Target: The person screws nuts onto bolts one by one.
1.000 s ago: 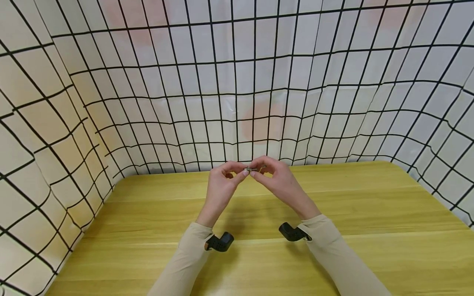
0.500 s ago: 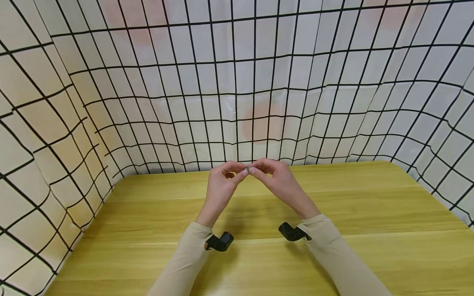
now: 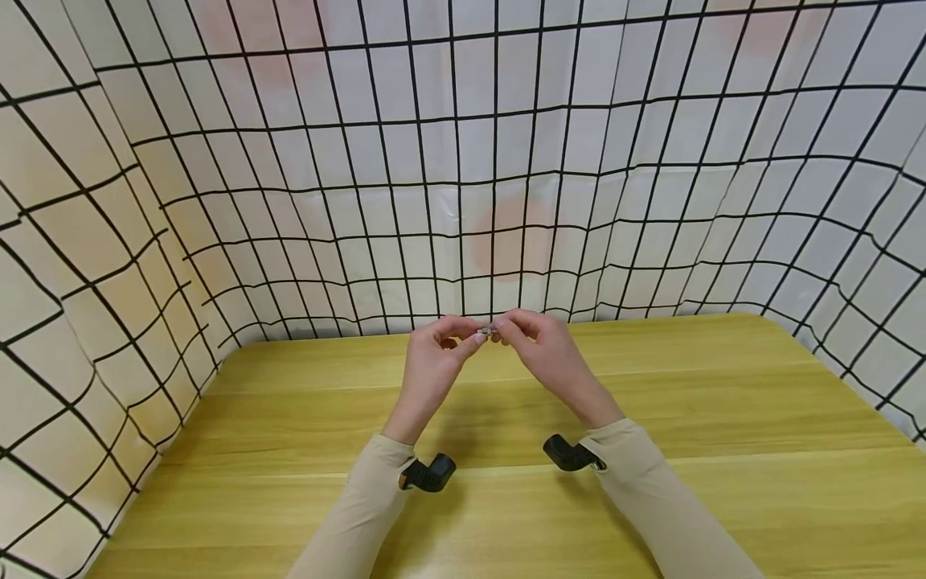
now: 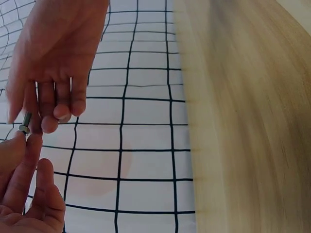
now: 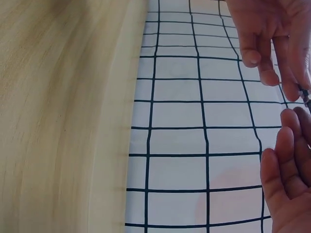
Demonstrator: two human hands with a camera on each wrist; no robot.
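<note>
Partly hidden: small bolt | left fingers pinching it | right fingers: grip unclear

Passage is allowed over the worktop at left and right; the far middle is obstructed by the left hand and right hand, the far side by gridded sheeting.

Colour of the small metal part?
The small metal part is silvery grey, clearest in the left wrist view.
</note>
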